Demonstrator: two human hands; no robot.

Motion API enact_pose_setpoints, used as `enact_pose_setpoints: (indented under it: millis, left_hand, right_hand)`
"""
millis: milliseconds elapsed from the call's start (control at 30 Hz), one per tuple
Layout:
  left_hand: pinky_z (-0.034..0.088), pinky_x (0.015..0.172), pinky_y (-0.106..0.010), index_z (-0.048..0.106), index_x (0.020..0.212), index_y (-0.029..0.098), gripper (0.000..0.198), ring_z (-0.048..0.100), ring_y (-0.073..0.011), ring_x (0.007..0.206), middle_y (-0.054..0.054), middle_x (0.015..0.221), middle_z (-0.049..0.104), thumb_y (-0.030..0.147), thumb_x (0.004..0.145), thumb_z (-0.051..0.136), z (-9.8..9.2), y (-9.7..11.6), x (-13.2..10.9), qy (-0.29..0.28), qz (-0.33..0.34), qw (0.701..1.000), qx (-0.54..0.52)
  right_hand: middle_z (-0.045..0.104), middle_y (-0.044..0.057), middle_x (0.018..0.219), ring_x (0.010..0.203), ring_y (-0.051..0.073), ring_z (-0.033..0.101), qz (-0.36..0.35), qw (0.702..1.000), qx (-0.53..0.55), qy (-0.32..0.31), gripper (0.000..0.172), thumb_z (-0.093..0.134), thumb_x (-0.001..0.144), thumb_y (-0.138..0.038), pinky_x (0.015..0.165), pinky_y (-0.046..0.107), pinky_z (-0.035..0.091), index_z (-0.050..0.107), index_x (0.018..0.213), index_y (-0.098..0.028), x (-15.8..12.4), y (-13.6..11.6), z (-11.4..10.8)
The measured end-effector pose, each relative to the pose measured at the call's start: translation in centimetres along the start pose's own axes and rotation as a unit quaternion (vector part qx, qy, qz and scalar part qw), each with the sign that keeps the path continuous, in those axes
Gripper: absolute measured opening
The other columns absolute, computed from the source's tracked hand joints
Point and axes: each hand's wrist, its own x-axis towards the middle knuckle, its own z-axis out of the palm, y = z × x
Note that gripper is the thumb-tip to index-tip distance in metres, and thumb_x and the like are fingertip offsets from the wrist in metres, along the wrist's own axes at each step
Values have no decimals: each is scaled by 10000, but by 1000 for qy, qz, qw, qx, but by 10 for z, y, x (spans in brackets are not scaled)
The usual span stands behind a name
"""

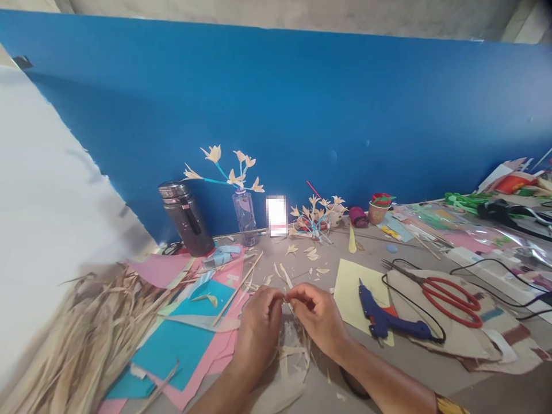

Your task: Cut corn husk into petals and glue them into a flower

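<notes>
At the front middle of the table, my left hand [260, 322] and my right hand [318, 317] meet, fingertips almost touching. Both are closed in a pinch on a thin, pale strip of dried husk [287, 278], whose ends stick up beyond the fingers; much of it is hidden. Under and between my wrists lie a clear plastic piece [290, 333] and more loose husk strips [282, 384]. Just past my fingertips are small cut husk petals [312, 253] and scraps.
On the left lie a dried husk pile [56, 339], blue paper [172, 348], a dark flask [187, 221] and a bottle [245, 221] with husk flowers [213, 154]. Rightward are a blue glue gun [379, 316], red-handled scissors [451, 299] and a white power strip [487, 273]. More flowers [317, 215] lie behind.
</notes>
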Motion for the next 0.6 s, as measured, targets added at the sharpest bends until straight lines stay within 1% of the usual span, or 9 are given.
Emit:
enact_pose_setpoints:
  millis: [167, 233, 300, 333, 367, 467, 500, 533, 600]
  left_hand:
    - [421, 671, -290, 625, 814, 212, 147, 596, -179, 727, -19, 787, 653, 187, 891, 502, -1, 6, 1, -4, -48, 998, -31]
    - [410, 630, -275, 625, 807, 206, 110, 586, -165, 675, -11, 749, 649, 194, 863, 531, -3, 9, 2, -9, -96, 993, -73]
    - [402, 577, -261, 616, 797, 198, 79, 562, -145, 580, 12, 649, 625, 233, 850, 569, -4, 11, 5, -33, -168, 974, -150]
    - [404, 555, -255, 609, 790, 193, 84, 548, -135, 541, 20, 611, 613, 260, 841, 597, -4, 12, 6, -50, -204, 955, -208]
    - [406, 534, -249, 602, 781, 188, 112, 539, -126, 516, 23, 597, 610, 286, 823, 635, -4, 11, 8, -66, -238, 929, -275]
    - [397, 475, -223, 584, 754, 164, 251, 527, -92, 498, -6, 692, 657, 323, 720, 775, -4, 9, 11, -98, -305, 821, -472]
    - [386, 461, -212, 582, 748, 157, 288, 519, -81, 495, -11, 709, 658, 317, 685, 813, -4, 8, 12, -105, -319, 789, -515]
    - [376, 451, -201, 582, 742, 150, 311, 506, -70, 487, -7, 697, 646, 304, 660, 840, -4, 7, 13, -113, -328, 763, -545]
    - [364, 443, -184, 586, 734, 140, 321, 481, -56, 475, 14, 639, 601, 272, 643, 864, -4, 6, 13, -128, -338, 731, -579]
  right_hand:
    - [743, 11, 772, 591, 142, 595, -8, 1000, -6, 12, 140, 578, 811, -247, 593, 248, 456, 708, 844, -205, -1, -3, -3]
    - [743, 10, 767, 569, 132, 575, -5, 1000, -2, 17, 140, 581, 810, -254, 571, 240, 448, 706, 840, -200, -1, -3, -4]
    - [741, 9, 753, 543, 122, 548, -2, 1000, 3, 19, 138, 579, 804, -253, 544, 231, 433, 700, 833, -194, -1, -4, -4]
    - [741, 8, 746, 529, 117, 531, -2, 1000, 5, 19, 136, 578, 799, -250, 530, 227, 426, 697, 830, -192, -1, -4, -5]
    - [742, 6, 745, 511, 110, 509, -3, 1000, 7, 21, 133, 577, 795, -246, 516, 225, 417, 694, 828, -191, -2, -5, -5]
    - [740, 1, 756, 469, 94, 449, -9, 999, 4, 35, 126, 581, 790, -244, 486, 221, 399, 686, 834, -191, -3, -5, -5]
    - [734, -2, 758, 464, 91, 439, -12, 999, -1, 41, 125, 584, 792, -246, 485, 221, 400, 685, 842, -192, -3, -5, -5]
    - [726, -5, 763, 467, 90, 435, -16, 999, -7, 47, 123, 590, 793, -247, 489, 221, 404, 685, 850, -194, -3, -5, -6]
    - [709, -8, 773, 485, 90, 444, -30, 998, -20, 56, 118, 608, 784, -242, 502, 219, 412, 684, 862, -197, -3, -4, -6]
